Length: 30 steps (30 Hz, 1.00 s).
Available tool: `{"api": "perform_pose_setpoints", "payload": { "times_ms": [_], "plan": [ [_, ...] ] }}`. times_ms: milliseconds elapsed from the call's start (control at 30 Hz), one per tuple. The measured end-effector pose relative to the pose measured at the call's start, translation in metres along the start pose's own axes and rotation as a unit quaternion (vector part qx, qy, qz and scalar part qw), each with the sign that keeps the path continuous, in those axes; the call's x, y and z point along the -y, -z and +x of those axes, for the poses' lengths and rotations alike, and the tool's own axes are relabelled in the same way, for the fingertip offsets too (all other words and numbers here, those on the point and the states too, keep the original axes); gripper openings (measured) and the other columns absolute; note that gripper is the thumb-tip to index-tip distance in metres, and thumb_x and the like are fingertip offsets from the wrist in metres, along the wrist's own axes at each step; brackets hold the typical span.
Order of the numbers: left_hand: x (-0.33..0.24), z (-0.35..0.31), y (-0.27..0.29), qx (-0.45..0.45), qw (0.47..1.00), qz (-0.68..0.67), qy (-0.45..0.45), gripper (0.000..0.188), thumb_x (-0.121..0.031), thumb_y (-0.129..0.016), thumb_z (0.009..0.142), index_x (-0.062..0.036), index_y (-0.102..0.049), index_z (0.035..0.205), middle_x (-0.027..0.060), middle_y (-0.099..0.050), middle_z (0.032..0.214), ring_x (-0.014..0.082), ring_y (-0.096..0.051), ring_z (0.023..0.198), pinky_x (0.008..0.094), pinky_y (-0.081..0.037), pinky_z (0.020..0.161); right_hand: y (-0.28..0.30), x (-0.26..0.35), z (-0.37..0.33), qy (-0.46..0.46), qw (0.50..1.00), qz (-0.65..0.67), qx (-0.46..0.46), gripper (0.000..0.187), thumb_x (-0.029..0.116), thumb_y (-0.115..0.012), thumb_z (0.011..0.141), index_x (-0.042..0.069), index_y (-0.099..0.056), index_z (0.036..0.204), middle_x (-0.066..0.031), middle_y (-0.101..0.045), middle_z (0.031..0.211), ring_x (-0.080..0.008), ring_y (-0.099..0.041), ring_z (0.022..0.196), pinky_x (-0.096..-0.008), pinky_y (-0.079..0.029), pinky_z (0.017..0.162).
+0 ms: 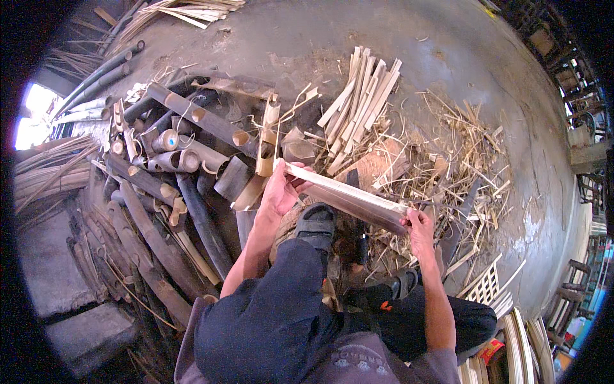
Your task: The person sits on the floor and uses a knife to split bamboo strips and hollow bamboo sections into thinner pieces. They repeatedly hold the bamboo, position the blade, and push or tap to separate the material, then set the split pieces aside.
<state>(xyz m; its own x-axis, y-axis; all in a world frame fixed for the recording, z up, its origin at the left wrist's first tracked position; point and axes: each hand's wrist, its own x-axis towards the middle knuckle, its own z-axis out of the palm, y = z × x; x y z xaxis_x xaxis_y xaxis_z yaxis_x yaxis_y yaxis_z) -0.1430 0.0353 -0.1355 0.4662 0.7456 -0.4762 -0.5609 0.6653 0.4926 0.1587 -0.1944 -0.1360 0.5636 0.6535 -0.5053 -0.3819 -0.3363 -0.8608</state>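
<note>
Split bamboo [352,200] is seen in the head view to be held aslant above the knees, its pale cut edge turned up, its brown face below, and its left end set farther from the body than its right. Its far end is grasped by the left hand [281,192], with the thumb at the edge and the fingers bent beneath; its near end is pinched between the thumb and fingers of the right hand [417,225]. Under it, a round wooden block [382,161] is partly covered by a bundle of pale strips [358,105] and by loose shavings [473,153], which are scattered to the right over the grey floor [409,38]. To the left, cut bamboo tubes [198,121] are heaped at many angles, some with their open ends shown, and a bunch of thin sticks [54,173] is laid beyond them. Dark sandals [316,221] are worn on both feet. At the lower right, a woven lattice [486,286] is seen near long pale slats [515,345], and at the lower left a concrete block [89,336] is set beside dark bamboo lengths [144,256].
</note>
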Motion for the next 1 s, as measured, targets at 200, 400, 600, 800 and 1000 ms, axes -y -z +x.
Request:
{"api": "perform_pose_setpoints", "payload": {
  "times_ms": [200,400,600,800,1000],
  "plan": [
    [-0.002,-0.008,-0.016,-0.047,0.995,0.068,-0.054,0.06,-0.048,-0.024,0.1,0.0015,-0.057,0.101,0.0159,-0.062,0.097,0.0277,-0.063,0.092,0.046,-0.055,0.083,-0.001,-0.01,0.003,0.061,0.99,-0.123,-0.034,0.022,0.023,-0.067,0.088,0.003,-0.057,0.09,-0.0047,-0.06,0.073,-0.0101,-0.058,0.067,-0.0238,-0.048,0.062],
    [0.009,0.003,0.009,-0.062,0.996,0.048,-0.037,0.046,-0.043,-0.034,0.1,-0.0031,-0.056,0.105,0.0128,-0.063,0.093,0.0271,-0.065,0.086,0.043,-0.057,0.077,-0.001,-0.015,0.001,0.091,0.975,-0.205,0.005,0.024,0.017,-0.064,0.089,0.002,-0.062,0.108,-0.002,-0.06,0.081,-0.0095,-0.056,0.073,-0.0234,-0.046,0.067],
    [-0.005,-0.003,0.027,-0.062,0.996,0.069,-0.017,0.039,-0.042,-0.047,0.096,-0.0077,-0.055,0.113,0.0091,-0.064,0.101,0.0232,-0.062,0.088,0.042,-0.053,0.079,-0.008,0.0,-0.011,0.034,0.954,-0.269,0.125,0.021,0.016,-0.061,0.09,0.003,-0.065,0.106,-0.0055,-0.065,0.09,-0.0153,-0.059,0.081,-0.0285,-0.047,0.077],
    [-0.004,-0.011,0.033,-0.124,0.988,0.088,-0.039,0.027,-0.024,-0.056,0.094,-0.0034,-0.053,0.111,0.0103,-0.059,0.1,0.0236,-0.062,0.083,0.0372,-0.055,0.075,-0.046,0.001,-0.032,0.271,0.836,-0.444,0.174,0.027,0.014,-0.056,0.09,0.013,-0.064,0.116,-0.0171,-0.064,0.096,-0.0343,-0.06,0.09,-0.0369,-0.047,0.084],
    [0.003,0.004,0.047,-0.26,0.676,0.619,-0.305,0.038,-0.013,-0.064,0.082,-0.0003,-0.052,0.116,0.0172,-0.053,0.105,0.0278,-0.054,0.095,0.0368,-0.045,0.084,-0.043,-0.005,-0.018,0.261,0.849,-0.446,0.115,0.029,0.019,-0.062,0.087,0.015,-0.066,0.116,-0.0135,-0.054,0.082,-0.0309,-0.054,0.081,-0.0393,-0.044,0.077]
  ]
}}
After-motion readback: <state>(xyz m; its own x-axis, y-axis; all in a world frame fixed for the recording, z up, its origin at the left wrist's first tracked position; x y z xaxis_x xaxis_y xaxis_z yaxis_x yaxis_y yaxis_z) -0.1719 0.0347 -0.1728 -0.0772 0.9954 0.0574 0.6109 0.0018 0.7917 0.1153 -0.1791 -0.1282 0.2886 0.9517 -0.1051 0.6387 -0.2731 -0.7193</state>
